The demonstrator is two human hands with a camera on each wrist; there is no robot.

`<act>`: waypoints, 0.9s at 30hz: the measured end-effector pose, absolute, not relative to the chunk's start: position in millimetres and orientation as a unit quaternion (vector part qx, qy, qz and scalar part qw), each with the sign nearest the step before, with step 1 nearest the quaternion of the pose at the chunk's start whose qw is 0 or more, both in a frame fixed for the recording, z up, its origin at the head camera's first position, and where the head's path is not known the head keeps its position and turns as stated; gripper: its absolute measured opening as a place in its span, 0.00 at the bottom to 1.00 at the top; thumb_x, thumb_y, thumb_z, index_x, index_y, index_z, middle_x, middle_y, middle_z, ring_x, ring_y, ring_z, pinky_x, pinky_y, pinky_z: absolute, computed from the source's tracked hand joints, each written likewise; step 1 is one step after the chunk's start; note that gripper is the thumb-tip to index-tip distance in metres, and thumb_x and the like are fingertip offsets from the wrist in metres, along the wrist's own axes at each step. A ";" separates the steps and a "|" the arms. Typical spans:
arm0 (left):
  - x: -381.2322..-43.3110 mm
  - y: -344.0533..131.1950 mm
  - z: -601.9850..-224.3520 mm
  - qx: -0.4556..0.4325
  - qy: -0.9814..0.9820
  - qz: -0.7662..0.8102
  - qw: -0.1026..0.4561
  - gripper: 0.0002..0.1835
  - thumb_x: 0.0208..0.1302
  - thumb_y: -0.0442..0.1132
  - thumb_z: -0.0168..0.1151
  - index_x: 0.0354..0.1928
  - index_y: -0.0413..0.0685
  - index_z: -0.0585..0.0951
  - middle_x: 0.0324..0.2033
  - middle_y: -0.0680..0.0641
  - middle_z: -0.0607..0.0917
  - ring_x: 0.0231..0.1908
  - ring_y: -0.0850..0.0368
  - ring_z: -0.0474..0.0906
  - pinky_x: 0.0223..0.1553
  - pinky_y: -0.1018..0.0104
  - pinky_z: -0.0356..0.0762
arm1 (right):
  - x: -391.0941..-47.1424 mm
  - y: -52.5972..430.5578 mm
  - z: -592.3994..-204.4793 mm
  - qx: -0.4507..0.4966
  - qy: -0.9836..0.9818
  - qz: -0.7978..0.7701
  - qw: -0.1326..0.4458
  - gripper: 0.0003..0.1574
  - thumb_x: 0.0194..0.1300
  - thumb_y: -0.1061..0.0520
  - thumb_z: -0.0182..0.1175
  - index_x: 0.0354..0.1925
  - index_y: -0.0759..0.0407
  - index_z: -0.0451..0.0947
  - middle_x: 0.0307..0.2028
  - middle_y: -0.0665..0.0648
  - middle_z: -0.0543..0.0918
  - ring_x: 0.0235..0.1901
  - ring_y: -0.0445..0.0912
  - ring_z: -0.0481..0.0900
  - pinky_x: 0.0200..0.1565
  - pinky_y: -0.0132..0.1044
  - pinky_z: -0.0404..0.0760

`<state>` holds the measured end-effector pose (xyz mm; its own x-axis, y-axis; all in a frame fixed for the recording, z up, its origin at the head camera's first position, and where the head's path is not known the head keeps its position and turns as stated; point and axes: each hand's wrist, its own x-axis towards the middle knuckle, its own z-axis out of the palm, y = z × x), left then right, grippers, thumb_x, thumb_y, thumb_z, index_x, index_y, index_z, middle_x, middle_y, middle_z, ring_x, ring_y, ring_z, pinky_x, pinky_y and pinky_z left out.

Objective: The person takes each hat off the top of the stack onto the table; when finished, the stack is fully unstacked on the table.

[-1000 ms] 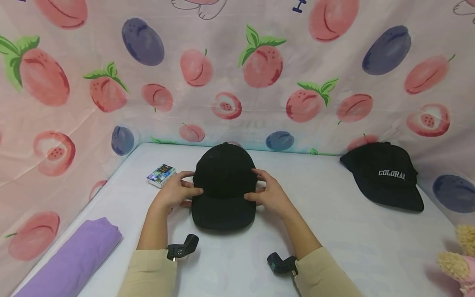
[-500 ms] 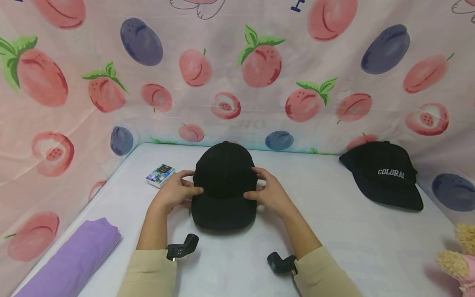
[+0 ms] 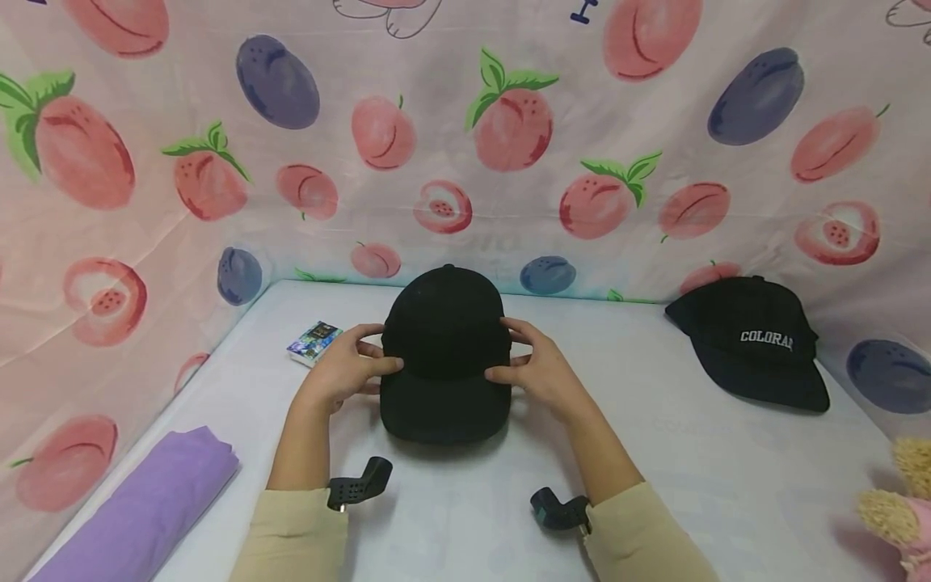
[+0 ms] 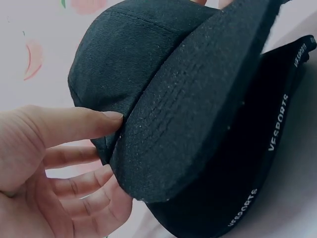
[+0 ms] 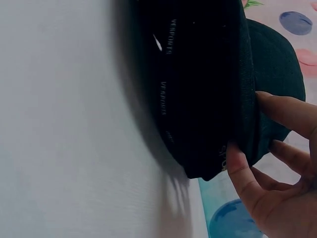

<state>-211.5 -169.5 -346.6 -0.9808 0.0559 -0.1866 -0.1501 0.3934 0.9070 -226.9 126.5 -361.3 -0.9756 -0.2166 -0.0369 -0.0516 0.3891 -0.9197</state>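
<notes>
A plain black cap stands in the middle of the white table, its brim toward me and its front edge raised. My left hand grips its left side, thumb where crown meets brim. On the opposite side my right hand pinches the cap between thumb and fingers. The left wrist view shows the cap's underside, with white lettering on the inner band and my left thumb on the crown seam. In the right wrist view, fingers of my right hand hold the cap's rim; the interior is dark.
Another black cap with white lettering lies at the right rear. A small colourful box sits just behind my left hand. Folded purple cloth lies at the left edge, and part of a plush toy shows at the right.
Both hands have raised the cap slightly and shifted it a little to the right. Its shadow beneath has widened. The other things stay where they were.
</notes>
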 end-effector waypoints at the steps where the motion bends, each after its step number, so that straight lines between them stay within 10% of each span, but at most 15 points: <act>1: -211.1 -168.8 -345.3 -0.028 0.830 0.550 0.093 0.43 0.66 0.41 0.71 0.79 0.47 0.61 0.59 0.33 0.76 0.51 0.42 0.83 0.52 0.49 0.86 | -226.6 127.5 -360.3 -0.082 0.829 -0.548 0.076 0.54 0.60 0.57 0.75 0.78 0.46 0.62 0.77 0.61 0.64 0.59 0.58 0.82 0.61 0.54 0.81; 27: -203.8 -147.1 -322.9 0.017 0.842 0.537 0.055 0.41 0.67 0.41 0.70 0.78 0.46 0.63 0.54 0.36 0.74 0.45 0.46 0.81 0.47 0.55 0.88 | -220.3 155.0 -337.2 -0.109 0.815 -0.564 0.075 0.55 0.60 0.58 0.75 0.79 0.41 0.61 0.78 0.57 0.63 0.59 0.56 0.81 0.59 0.50 0.81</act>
<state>-203.8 -147.1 -322.9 -0.9934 0.0878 -0.0736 -0.0297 0.4233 0.9055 -220.3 155.0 -337.2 -0.9652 -0.2616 0.0010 -0.0933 0.3404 -0.9356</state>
